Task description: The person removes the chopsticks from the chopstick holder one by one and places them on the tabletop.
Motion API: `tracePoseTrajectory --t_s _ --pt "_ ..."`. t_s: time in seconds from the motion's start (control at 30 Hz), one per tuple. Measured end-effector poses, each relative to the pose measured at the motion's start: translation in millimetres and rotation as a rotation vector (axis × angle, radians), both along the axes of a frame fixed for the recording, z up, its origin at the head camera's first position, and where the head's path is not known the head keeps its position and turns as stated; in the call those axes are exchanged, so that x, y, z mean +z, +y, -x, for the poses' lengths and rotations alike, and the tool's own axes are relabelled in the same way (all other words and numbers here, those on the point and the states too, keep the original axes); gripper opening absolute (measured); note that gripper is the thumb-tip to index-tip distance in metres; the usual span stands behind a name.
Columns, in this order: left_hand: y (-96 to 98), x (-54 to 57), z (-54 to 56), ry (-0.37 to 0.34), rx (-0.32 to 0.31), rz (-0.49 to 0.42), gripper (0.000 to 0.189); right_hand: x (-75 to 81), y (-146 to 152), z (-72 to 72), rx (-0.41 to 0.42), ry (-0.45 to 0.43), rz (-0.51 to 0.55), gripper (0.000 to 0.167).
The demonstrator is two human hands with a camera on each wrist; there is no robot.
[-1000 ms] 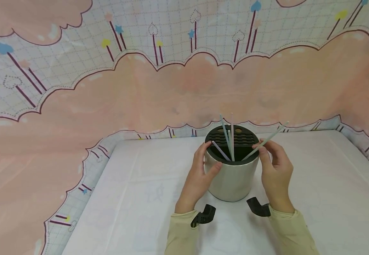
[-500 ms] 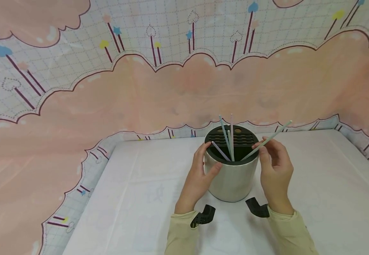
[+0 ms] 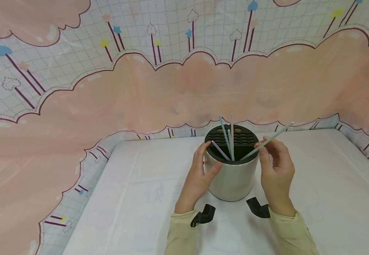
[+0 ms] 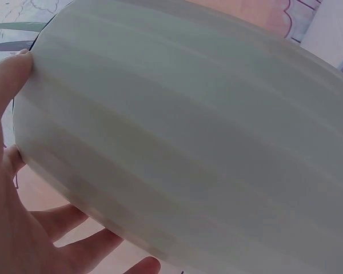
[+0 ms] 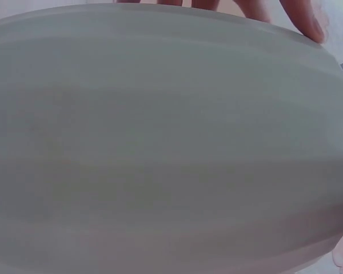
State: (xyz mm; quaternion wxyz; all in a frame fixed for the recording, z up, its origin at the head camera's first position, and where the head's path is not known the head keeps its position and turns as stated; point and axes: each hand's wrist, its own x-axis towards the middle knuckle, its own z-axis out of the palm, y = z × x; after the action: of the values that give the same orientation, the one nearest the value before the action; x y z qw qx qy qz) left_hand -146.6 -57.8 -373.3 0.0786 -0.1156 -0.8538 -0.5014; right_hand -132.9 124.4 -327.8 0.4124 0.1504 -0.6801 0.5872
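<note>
A white round utensil holder (image 3: 232, 182) with a black slotted top (image 3: 214, 139) stands upright on the table. Its left side is gripped by my left hand (image 3: 194, 182), thumb on the front wall and a fingertip at the rim. A pale green straw-like stick (image 3: 278, 133) leans out over the right rim, and my right hand (image 3: 277, 171) pinches it low, close to that rim. Other thin sticks stand in the front opening: a lilac one (image 3: 221, 150), a blue one (image 3: 223, 127) and a pink one (image 3: 232, 129) among them. Their lower ends are hidden inside.
A white cloth covers the table (image 3: 133, 198). Behind it hangs a peach curtain (image 3: 171, 92) printed with candles. Black wrist mounts (image 3: 205, 214) sit at both cuffs. Both wrist views are mostly filled by the holder's wall (image 4: 177, 131).
The green stick's upper end has swung slightly to the right and its lean has grown. My left hand and the holder have stayed in place; my right hand has barely shifted.
</note>
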Motion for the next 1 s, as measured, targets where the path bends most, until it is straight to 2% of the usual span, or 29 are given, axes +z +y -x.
tracePoseTrajectory --t_s 0.3,0.53,0.77,1.0 --pt "0.3 -1.2 1.4 0.015 -0.007 -0.010 0.062 -0.9 3 1.0 0.041 -0.001 -0.012 0.025" --pt "-0.8 -3.3 3.8 0.025 -0.015 -0.015 0.062 -21.5 11 17.0 0.057 -0.020 -0.114 0.026" --pt "-0.3 -4.1 2.0 0.010 -0.008 -0.024 0.063 -22.6 11 16.5 0.026 -0.026 -0.171 0.028" --pt "1.3 -4.8 0.8 0.028 0.010 0.002 0.062 -21.5 14 16.0 0.022 -0.011 -0.153 0.025"
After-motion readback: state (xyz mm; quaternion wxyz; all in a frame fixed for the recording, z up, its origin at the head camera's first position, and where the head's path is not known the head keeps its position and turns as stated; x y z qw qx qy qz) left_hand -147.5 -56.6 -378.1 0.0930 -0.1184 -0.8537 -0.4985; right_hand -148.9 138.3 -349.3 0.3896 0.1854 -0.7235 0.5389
